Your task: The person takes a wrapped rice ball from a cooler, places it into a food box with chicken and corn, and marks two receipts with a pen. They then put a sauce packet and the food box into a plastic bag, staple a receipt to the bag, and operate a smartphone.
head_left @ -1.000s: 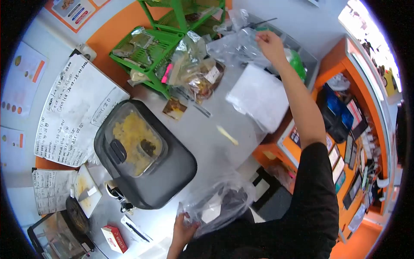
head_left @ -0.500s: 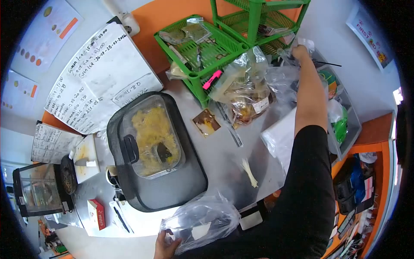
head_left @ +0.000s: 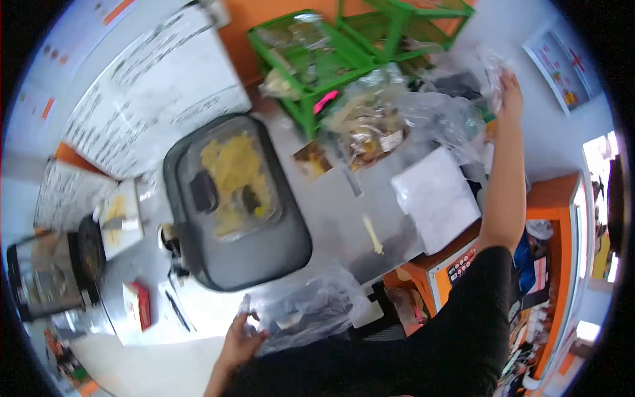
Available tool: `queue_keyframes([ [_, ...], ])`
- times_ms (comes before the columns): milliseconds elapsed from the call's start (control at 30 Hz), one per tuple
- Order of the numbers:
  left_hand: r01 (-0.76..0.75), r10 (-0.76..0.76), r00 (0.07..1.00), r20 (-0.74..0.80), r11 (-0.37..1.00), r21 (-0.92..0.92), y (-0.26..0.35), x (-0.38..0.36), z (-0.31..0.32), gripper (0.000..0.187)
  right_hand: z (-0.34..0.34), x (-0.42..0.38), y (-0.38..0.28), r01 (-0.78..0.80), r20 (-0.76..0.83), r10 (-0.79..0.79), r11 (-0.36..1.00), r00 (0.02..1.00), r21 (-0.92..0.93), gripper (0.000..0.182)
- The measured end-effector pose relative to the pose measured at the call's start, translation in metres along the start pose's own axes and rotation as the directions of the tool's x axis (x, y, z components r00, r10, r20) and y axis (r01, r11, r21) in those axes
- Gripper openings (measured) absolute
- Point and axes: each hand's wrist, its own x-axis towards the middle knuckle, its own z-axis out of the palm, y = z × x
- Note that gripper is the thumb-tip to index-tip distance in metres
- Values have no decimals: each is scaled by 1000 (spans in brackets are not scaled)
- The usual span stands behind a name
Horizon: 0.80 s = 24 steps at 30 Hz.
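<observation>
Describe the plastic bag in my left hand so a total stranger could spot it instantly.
Find the big dark grey tray with rounded corners. Just below it in the view, the left hand holds a crumpled, see-through plastic bag. Unlike the clear plastic raised in the right hand, this bag spreads wide and low beside the black shirt.

A red cross marks the wall box; whiteboard writing seems illegible
</observation>
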Motion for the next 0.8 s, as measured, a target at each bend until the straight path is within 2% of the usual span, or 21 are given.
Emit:
queue_keyframes([
  [33, -8, 1, 999, -42, 987, -163, -19, -31, -2, 37, 19, -37, -4, -72, 60, 69, 996, 996, 47, 47],
  [67, 15, -15, 999, -35, 1000, -22, -22, -48, -8, 41, 39, -75, -11, -149, 120, 139, 985, 983, 86, 43],
  [100, -5, 7, 1000, 18, 995, -98, -18, -54, -16, 45, 59, -114, -18, -228, 179, 206, 967, 962, 115, 38],
  [133, -148, 147, 989, -25, 989, -4, -17, -48, -25, 42, 74, -149, -48, -178, 240, 173, 984, 955, -1, 40],
  [167, -321, 322, 947, -14, 946, 49, -16, -43, -41, 39, 98, -202, -77, -147, 281, 114, 984, 953, 98, 41],
  [200, -354, 353, 934, -47, 935, -3, -19, -51, -53, 37, 99, -237, -88, -18, 382, 9, 1000, 924, 21, 39],
  [233, -455, 455, 890, -25, 890, -30, -33, -51, -72, 40, 102, -272, -97, 129, 476, -99, 991, 874, -31, 38],
  [267, -462, 461, 887, -39, 882, -89, -43, -57, -85, 41, 104, -307, -106, 275, 558, -202, 960, 805, -50, 37],
  [333, -490, 493, 869, -32, 852, -186, -29, -54, -92, 45, 99, -368, -119, -3, 401, -67, 985, 913, 172, 32],
  [367, -530, 526, 847, -70, 830, -172, -45, -60, -104, 48, 126, -432, -140, 339, 355, -233, 901, 905, -272, 28],
  [400, -568, 557, 823, -108, 808, -156, -76, -71, -126, 51, 154, -496, -161, 481, 298, -392, 543, 870, -688, 26],
  [433, -594, 581, 804, -127, 794, -132, -104, -76, -148, 54, 167, -551, -163, 536, 319, -467, 469, 825, -702, 26],
  [500, -583, 549, 812, -196, 781, -225, -142, -72, -185, 58, 190, -643, -159, 650, 492, -439, 617, 752, -444, 27],
  [533, -572, 529, 820, -218, 771, -279, -161, -73, -202, 61, 204, -689, -154, 641, 619, -366, 706, 695, -302, 27],
  [567, -584, 530, 808, -255, 775, -241, -183, -76, -216, 64, 221, -733, -149, 595, 760, -270, 782, 591, -185, 28],
  [633, -533, 473, 846, -247, 744, -402, -219, -80, -236, 69, 257, -814, -141, 462, 961, -76, 885, 267, -58, 29],
  [667, -507, 443, 862, -248, 725, -467, -235, -78, -241, 72, 275, -845, -136, 448, 995, -32, 894, 91, -12, 30],
  [700, -419, 383, 899, -212, 614, -669, -263, -68, -235, 81, 291, -876, -129, 457, 997, -1, 888, -81, 38, 31],
  [767, -453, 333, 887, -319, 762, -463, -319, -78, -246, 84, 326, -938, -108, 566, 947, 61, 813, -316, 137, 33],
  [800, -455, 326, 869, -373, 822, -341, -339, -83, -258, 85, 341, -962, -99, 631, 920, 89, 753, -381, 188, 35],
])
